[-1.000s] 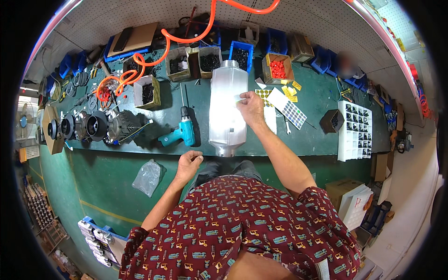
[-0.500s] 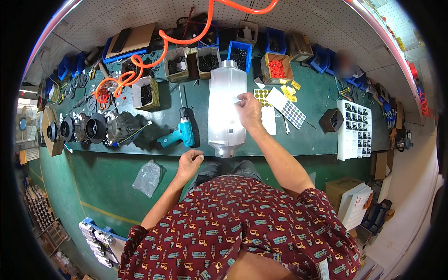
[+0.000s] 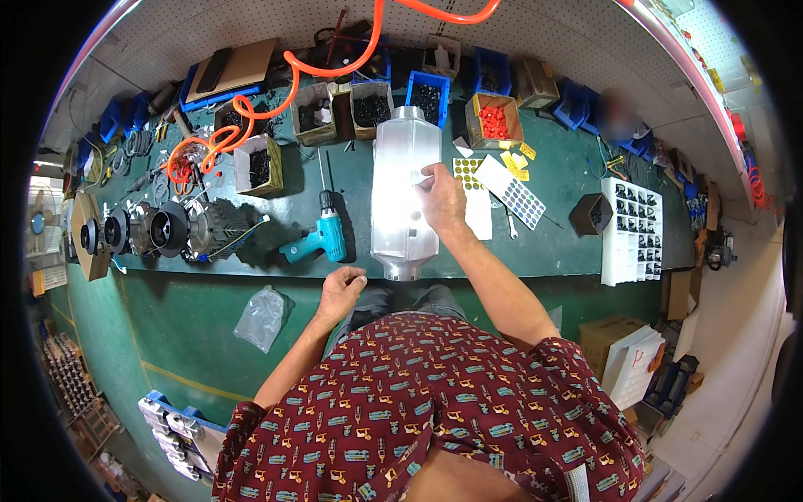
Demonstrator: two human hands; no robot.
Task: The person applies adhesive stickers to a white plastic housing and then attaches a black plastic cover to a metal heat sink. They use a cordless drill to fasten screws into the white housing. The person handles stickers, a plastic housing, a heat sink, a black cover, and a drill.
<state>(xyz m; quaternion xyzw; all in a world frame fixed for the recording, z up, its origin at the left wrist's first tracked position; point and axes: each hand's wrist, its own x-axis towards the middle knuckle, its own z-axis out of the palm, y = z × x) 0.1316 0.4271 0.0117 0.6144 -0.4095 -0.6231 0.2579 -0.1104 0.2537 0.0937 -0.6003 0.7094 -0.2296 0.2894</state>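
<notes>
A long translucent whitish housing [image 3: 395, 238] with tapered ends lies on the green workbench in front of me, glaring brightly in its middle. My right hand [image 3: 443, 201] is over its right side, thumb and fingers drawn together at the surface. Whether something small is between those fingertips is hidden. My left hand [image 3: 343, 291] hovers by the bench's front edge, left of the housing's near end, its fingers curled with thumb and forefinger together. I cannot make out anything in it. A teal power drill [image 3: 318, 237] rests left of the housing, its long bit pointing away.
Sticker sheets [image 3: 513, 194] and a wrench [image 3: 512, 224] lie right of the housing. Behind stand bins of black parts and a box of red caps [image 3: 495, 123]. Fan motors [image 3: 171, 228] line the left; a white parts tray [image 3: 631, 233] stands right. An orange coiled hose [image 3: 293, 92] hangs across.
My right hand has shifted slightly left over the housing, its fingertips farther in from the side. My left hand stays nearly where it was.
</notes>
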